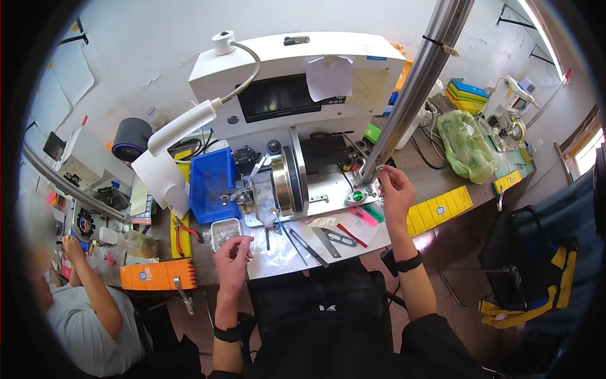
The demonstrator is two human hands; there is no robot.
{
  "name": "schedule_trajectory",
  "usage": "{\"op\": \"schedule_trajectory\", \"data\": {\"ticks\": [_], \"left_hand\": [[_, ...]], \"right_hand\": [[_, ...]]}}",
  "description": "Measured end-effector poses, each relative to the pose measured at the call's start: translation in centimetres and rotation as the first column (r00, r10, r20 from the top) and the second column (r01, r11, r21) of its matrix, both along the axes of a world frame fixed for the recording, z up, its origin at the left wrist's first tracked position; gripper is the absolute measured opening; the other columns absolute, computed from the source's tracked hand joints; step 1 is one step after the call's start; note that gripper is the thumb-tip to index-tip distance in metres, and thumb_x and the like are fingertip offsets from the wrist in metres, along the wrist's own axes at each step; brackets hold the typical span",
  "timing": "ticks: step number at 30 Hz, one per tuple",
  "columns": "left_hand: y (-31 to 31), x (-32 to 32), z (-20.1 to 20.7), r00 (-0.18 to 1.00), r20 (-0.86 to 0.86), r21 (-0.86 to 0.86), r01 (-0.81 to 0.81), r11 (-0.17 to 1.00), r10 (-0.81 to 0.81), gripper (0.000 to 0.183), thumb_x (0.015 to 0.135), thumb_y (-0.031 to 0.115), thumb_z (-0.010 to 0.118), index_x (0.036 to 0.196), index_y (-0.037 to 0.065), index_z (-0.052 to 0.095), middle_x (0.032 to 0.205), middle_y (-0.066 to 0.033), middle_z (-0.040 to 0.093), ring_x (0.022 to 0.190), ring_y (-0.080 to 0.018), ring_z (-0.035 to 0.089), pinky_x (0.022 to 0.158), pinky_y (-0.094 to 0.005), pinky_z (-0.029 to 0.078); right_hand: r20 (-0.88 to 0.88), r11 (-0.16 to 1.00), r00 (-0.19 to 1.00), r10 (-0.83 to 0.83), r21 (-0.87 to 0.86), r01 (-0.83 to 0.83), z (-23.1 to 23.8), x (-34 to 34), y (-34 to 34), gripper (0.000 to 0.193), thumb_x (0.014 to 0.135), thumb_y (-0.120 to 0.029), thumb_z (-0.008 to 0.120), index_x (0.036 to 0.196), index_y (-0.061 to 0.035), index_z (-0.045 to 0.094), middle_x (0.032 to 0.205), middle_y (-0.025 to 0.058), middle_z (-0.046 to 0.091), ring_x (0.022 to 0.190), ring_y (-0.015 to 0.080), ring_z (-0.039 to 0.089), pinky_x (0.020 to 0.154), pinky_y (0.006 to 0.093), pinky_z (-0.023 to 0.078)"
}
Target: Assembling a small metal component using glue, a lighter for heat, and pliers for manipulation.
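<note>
My left hand (232, 262) is over the front edge of the bench, thumb and fingertips pressed together; anything in them is too small to make out. Right by it stands a small clear tub (225, 232) with little items inside. My right hand (398, 192) is raised beside the slanted metal post (413, 88), its fingertips pinching a small pale piece I cannot make out. Between my hands sits a machine with a round metal disc (284, 183). In front of it lie a dark caliper-like tool (307, 246), a flat grey blade-shaped piece (326, 242) and a red stick (352, 235).
A blue bin (213, 184), red-handled pliers (182, 235) and a white lamp (183, 128) are left of the machine. A green button (358, 196) sits near the post's foot. A green plastic bag (466, 146) lies to the right. At far left a co-worker (88, 322) sits.
</note>
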State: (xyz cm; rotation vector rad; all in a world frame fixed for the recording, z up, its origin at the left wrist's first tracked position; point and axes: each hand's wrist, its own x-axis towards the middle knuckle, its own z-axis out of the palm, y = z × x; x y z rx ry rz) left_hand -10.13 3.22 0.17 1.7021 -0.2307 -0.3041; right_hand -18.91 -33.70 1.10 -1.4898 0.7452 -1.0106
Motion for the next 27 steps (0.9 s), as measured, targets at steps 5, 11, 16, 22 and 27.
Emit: {"op": "schedule_trajectory", "data": {"ticks": [5, 11, 16, 22, 27], "left_hand": [[0.0, 0.0, -0.2, 1.000, -0.013, 0.020, 0.001, 1.000, 0.000, 0.018, 0.098, 0.016, 0.064, 0.101, 0.001, 0.073, 0.071, 0.0022, 0.060, 0.061, -0.0019, 0.051, 0.053, -0.0184, 0.036], [0.5, 0.1, -0.6, 0.999, -0.019, -0.015, -0.032, 0.999, 0.032, 0.018, 0.098, 0.015, 0.064, 0.100, -0.001, 0.073, 0.070, 0.0025, 0.059, 0.061, -0.0018, 0.049, 0.053, -0.0185, 0.035], [1.2, 0.6, -0.5, 0.958, 0.048, 0.002, -0.282, 0.959, 0.282, 0.016, 0.096, 0.013, 0.065, 0.099, 0.000, 0.073, 0.076, -0.0016, 0.063, 0.071, -0.0091, 0.056, 0.064, -0.0242, 0.043], [-3.2, 1.5, 5.3, 0.715, 0.679, 0.362, -0.128, 0.923, -0.167, 0.021, 0.094, 0.008, 0.060, 0.111, 0.003, 0.071, 0.108, -0.0124, 0.066, 0.106, -0.0294, 0.056, 0.098, -0.0395, 0.042], [-8.7, 3.7, 6.0, 0.922, 0.247, -0.002, 0.307, 0.952, -0.297, 0.030, 0.102, 0.007, 0.049, 0.130, 0.002, 0.060, 0.089, -0.0062, 0.062, 0.071, -0.0109, 0.056, 0.062, -0.0251, 0.046]], "right_hand": [[0.020, 0.999, 0.999, 0.040, 0.011, -0.040, -0.9, 0.1, -0.2, 0.018, 0.091, -0.008, 0.070, 0.106, 0.0005, 0.073, 0.085, 0.0031, 0.072, 0.064, 0.0053, 0.058, 0.055, 0.0200, 0.045], [0.054, 0.997, 0.996, 0.071, 0.000, -0.071, -1.1, 0.3, 0.2, 0.018, 0.088, -0.006, 0.073, 0.105, 0.0012, 0.075, 0.083, 0.0021, 0.072, 0.067, 0.0041, 0.059, 0.058, 0.0190, 0.045], [0.008, 0.984, 0.993, 0.120, -0.135, -0.118, -1.3, 1.5, 1.9, 0.019, 0.088, -0.007, 0.074, 0.105, 0.0004, 0.076, 0.085, 0.0012, 0.072, 0.067, 0.0041, 0.059, 0.060, 0.0185, 0.045], [-0.013, 0.802, 0.815, 0.580, 0.184, -0.568, 1.3, 4.5, 4.8, 0.020, 0.089, -0.014, 0.075, 0.105, -0.0009, 0.076, 0.088, 0.0017, 0.072, 0.075, 0.0076, 0.061, 0.066, 0.0215, 0.049], [-0.027, 0.523, 0.523, 0.852, 0.051, -0.851, 2.9, 8.0, 6.7, 0.017, 0.090, -0.006, 0.071, 0.105, 0.0006, 0.075, 0.107, 0.0043, 0.070, 0.095, 0.0127, 0.062, 0.086, 0.0261, 0.048]]}}
